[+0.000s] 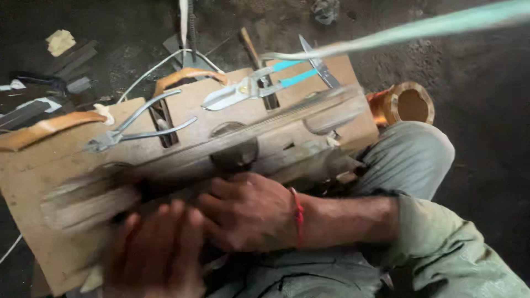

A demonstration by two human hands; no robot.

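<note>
The right hand (248, 212), a red thread at its wrist, lies with fingers curled over the near edge of a long wooden piece (221, 152) that runs across a wooden board (49, 165); how firmly it grips cannot be told. The left hand (157, 254) is blurred, fingers spread flat, just beside the right hand and touching the same wooden piece's nearer end. Beyond the hands, on the board, lie grey metal pliers (130, 129) and blue-handled snips (259, 83), well apart from the fingers. Right of the board stands a round wooden ring (414, 102) on the dark floor (486, 127).
</note>
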